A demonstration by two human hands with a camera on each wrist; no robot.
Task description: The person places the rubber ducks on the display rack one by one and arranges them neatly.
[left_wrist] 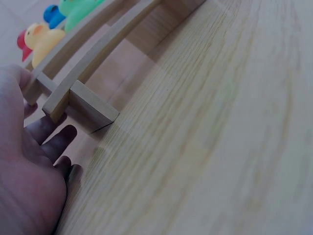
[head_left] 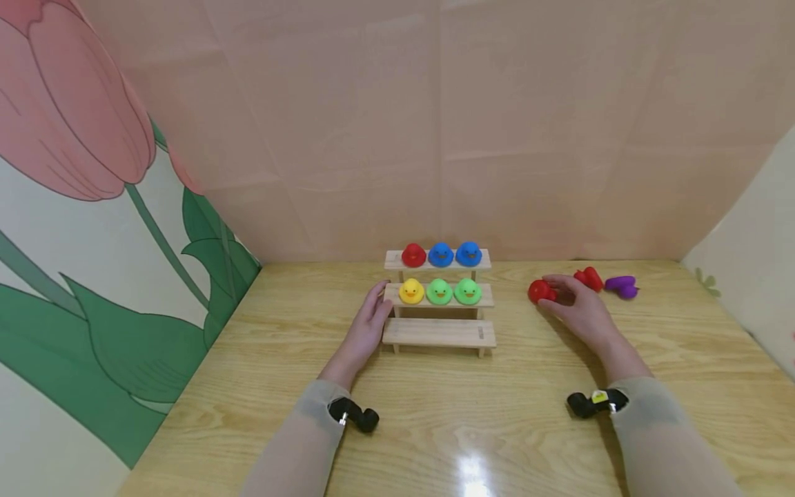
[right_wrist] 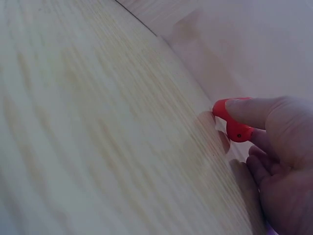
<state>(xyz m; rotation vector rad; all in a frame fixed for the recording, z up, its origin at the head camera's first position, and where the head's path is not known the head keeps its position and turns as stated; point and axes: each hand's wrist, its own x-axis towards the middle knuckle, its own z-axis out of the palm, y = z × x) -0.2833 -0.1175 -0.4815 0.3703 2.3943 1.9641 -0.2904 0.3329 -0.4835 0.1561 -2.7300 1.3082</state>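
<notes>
A stepped wooden rack [head_left: 437, 333] stands on the table. Its top board bears one red duck [head_left: 413, 255] and two blue ducks [head_left: 441, 255]. On the middle board sit a yellow duck [head_left: 411, 291] and two green ducks [head_left: 439, 291]; the bottom board is bare. My left hand [head_left: 368, 319] holds the rack's left end, with thumb and fingers around the middle board's edge in the left wrist view. To the right of the rack, my right hand [head_left: 579, 308] pinches a red rubber duck [right_wrist: 239, 131] between thumb and fingers, tipped over in the right wrist view.
Just beyond my right hand lie another red duck [head_left: 590, 277] and a purple duck [head_left: 622, 286] on its side. A pinkish sheet [head_left: 435, 138] hangs behind the wood-grain table [head_left: 435, 428]. A flower-patterned wall [head_left: 93, 276] borders the left.
</notes>
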